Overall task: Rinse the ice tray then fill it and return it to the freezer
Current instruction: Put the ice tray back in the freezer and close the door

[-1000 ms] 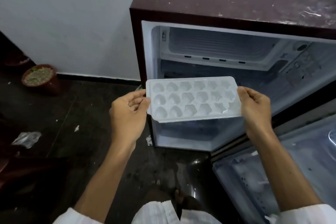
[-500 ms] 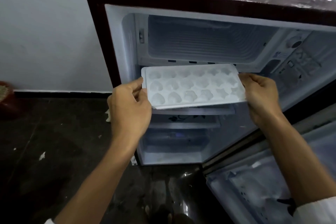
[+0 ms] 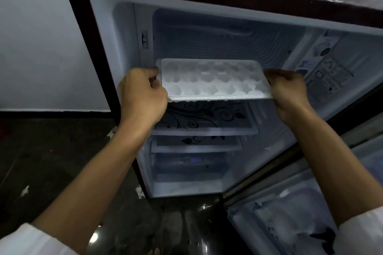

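At the mouth of the freezer compartment (image 3: 217, 41) we hold the ice tray (image 3: 213, 78) roughly level, its far edge reaching into the opening and its near edge out in front. We see three rows of moulded cups across the white tray, though we cannot tell whether they hold water. Our left hand (image 3: 143, 95) grips the tray's left end, thumb on top of the rim and fingers curled underneath. Our right hand (image 3: 288, 91) is closed on the right end in the same way, so the tray hangs between the two hands. Just below it sit two glass shelves (image 3: 207, 124) printed with a dark floral pattern, one under the other, and beneath them a clear drawer (image 3: 190, 163). To the right of the tray, on the inner wall, we can make out a control dial (image 3: 323, 49) and a label too blurred to read. Around all this stands the dark red fridge (image 3: 99, 51), its open door (image 3: 290, 213) swung out at lower right, with a white wall (image 3: 41, 37) and dark floor (image 3: 51, 161) to the left.
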The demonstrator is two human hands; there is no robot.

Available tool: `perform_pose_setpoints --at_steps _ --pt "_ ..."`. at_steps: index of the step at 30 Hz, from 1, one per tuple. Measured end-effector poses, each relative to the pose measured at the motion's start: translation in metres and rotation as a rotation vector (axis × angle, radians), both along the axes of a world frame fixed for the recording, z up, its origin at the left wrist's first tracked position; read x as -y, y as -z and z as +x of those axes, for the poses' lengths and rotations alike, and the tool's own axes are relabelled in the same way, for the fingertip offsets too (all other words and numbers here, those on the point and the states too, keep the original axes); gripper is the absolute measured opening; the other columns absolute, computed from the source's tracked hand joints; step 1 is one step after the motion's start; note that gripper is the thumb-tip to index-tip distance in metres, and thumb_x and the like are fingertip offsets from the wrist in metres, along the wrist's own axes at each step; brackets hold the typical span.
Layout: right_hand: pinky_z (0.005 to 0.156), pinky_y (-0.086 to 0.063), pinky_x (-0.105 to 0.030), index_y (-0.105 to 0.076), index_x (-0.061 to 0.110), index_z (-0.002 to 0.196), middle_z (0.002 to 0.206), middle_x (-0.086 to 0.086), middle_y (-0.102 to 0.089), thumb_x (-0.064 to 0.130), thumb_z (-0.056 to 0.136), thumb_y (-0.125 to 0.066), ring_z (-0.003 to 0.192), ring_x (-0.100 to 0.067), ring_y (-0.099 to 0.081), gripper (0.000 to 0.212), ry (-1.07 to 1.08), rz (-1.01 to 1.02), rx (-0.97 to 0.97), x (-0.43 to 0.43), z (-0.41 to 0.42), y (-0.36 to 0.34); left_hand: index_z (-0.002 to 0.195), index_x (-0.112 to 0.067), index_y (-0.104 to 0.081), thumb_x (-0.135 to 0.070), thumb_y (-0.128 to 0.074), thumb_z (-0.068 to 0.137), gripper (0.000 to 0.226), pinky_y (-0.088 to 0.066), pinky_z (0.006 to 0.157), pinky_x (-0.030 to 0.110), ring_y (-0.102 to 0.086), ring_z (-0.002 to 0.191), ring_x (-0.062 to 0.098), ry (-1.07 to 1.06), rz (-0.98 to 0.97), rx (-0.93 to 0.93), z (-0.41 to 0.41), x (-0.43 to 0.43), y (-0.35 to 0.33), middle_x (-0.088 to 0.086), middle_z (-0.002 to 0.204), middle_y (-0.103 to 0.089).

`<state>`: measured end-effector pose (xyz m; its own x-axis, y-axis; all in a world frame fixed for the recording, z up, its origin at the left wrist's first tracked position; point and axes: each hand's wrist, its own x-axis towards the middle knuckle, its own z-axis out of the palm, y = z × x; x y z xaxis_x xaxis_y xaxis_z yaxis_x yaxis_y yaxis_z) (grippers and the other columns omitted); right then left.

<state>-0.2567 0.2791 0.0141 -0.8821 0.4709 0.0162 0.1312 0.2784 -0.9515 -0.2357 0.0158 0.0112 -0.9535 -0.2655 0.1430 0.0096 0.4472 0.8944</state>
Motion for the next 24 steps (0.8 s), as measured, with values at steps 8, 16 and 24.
perform_pose_setpoints --at_steps 8,16,24 --pt "0.068 -0.038 -0.032 -0.063 0.013 0.082 0.081 -0.005 -0.052 0.017 0.083 -0.056 0.076 -0.018 -0.048 0.008 0.023 0.063 0.023 -0.017 -0.029 0.002 0.098 -0.026 -0.069 0.004 -0.051 0.089 0.037 -0.046 0.065 0.007 -0.057 0.074 0.003 0.034 0.024 0.031 -0.028 -0.018 -0.008 -0.015 0.077 -0.060" --pt "0.063 -0.039 -0.028 -0.055 0.016 0.063 0.078 -0.004 -0.061 0.016 0.093 -0.055 0.072 -0.016 -0.053 0.031 0.097 0.153 0.063 -0.022 -0.052 -0.007 0.104 -0.009 -0.030 0.009 -0.036 0.081 0.029 -0.034 0.059 0.020 -0.045 0.067 0.014 0.104 0.091 0.043 -0.067 -0.026 -0.008 0.003 0.073 -0.045" --pt "0.074 -0.048 -0.033 -0.067 -0.001 0.107 0.097 -0.010 -0.060 0.011 0.098 -0.049 0.081 -0.019 -0.054 0.023 0.099 0.259 0.015 -0.020 -0.072 -0.011 0.117 0.004 -0.063 -0.006 -0.043 0.099 0.029 -0.054 0.088 0.028 -0.062 0.107 0.030 0.007 0.133 0.056 -0.102 -0.036 -0.001 0.018 0.117 -0.065"
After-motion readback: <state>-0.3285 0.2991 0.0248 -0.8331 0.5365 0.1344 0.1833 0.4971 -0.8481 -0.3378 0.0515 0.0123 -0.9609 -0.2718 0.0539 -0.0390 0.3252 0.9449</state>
